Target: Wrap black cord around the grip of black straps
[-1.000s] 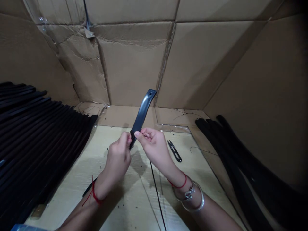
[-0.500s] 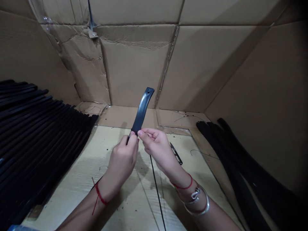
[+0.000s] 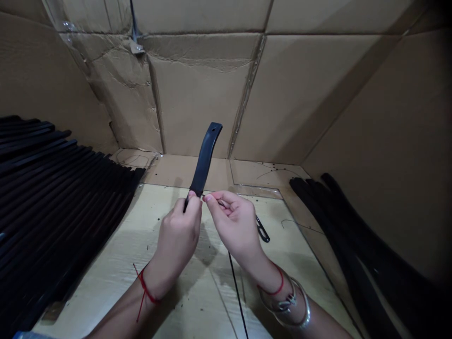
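A curved black strip with a small hole near its upper end stands tilted in front of me. My left hand grips its lower part, the thumb pressed near a dark band around it. Close beside, my right hand pinches a thin black cord between thumb and fingertips, just off the strip's edge. The cord reappears below that hand and runs down toward the bottom of the view. What lies inside the left fist is hidden.
A small black cutter-like tool lies behind my right hand on the pale board. Many stacked black strips fill the left side. Long black pieces lie at right. Cardboard walls enclose the area.
My right hand has drawn slightly away from the strip to the right, pulling the cord's end outward. The strip has shifted a little left and turned slightly.
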### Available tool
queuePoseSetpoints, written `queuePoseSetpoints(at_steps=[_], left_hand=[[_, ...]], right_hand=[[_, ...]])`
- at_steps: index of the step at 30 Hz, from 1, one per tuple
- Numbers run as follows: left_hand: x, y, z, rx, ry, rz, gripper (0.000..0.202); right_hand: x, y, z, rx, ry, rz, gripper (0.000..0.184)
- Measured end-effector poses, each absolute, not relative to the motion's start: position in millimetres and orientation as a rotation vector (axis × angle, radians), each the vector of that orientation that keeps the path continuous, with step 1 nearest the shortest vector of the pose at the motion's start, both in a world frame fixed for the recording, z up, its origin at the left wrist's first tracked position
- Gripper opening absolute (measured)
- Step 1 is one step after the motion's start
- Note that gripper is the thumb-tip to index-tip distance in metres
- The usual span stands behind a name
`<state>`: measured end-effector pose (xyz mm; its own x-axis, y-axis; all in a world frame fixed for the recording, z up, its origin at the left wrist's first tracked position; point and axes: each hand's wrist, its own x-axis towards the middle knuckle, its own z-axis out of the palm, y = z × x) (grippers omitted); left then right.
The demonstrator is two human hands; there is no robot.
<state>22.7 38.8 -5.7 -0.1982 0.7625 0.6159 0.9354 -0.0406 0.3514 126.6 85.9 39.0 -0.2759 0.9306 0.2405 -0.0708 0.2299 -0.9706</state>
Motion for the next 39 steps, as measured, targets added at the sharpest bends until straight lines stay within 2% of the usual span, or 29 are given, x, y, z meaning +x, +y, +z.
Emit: queuePoseSetpoints(at_steps=[5,7,9,12,14,16,20,24,26,33,39], left_hand=[[23.9,34.4,2.9,-1.832,-2.001,-1.423,0.015],[25.0,30.8,8.1,-1.861,-1.996,-1.644,0.011],[26.6,27.6,12.4,-1.909,-2.017,-1.927,0.011],[28.9,25.9,16.2,-1.935,-2.023,-2.503,0.015],[29.2,27.3,16.9,-1.977,-1.902,-2.86,0.018],[28.5,29.5,16.6,-2.046,-1.784,-3.064,0.02],[26.4,32.1,15.1,-2.024,-1.91,-3.087,0.024],[28.3,32.7,18.6,-1.955,-2.103,-2.861,0.026],[30.9,33.4,24.5,-1.93,-2.049,-2.913,0.026],[44.3,37.3,57.4,-2.133,-1.533,-3.406,0.025],[53.6,51.7,57.3,-2.549,-0.799,-3.698,0.028]], right_hand=[[126.5,94.0,35.5,-0.793,-1.451,1.337,0.015],[127.3,97.7,33.7,-0.759,-1.428,1.455,0.021],[128.7,101.3,32.5,-0.703,-1.396,1.624,0.028],[131.6,105.6,32.2,-0.555,-1.374,1.848,0.027],[133.4,106.9,32.6,-0.473,-1.401,1.911,0.024],[134.5,106.4,33.1,-0.472,-1.424,1.89,0.022],[134.6,101.8,35.4,-0.553,-1.458,1.717,0.029],[137.0,97.9,43.1,-0.502,-1.53,1.737,0.03],[141.0,98.1,48.3,-0.47,-1.543,1.697,0.028],[161.7,100.6,66.9,-0.348,-1.451,1.642,0.014],[174.6,99.8,76.6,-0.365,-1.429,1.644,0.022]])
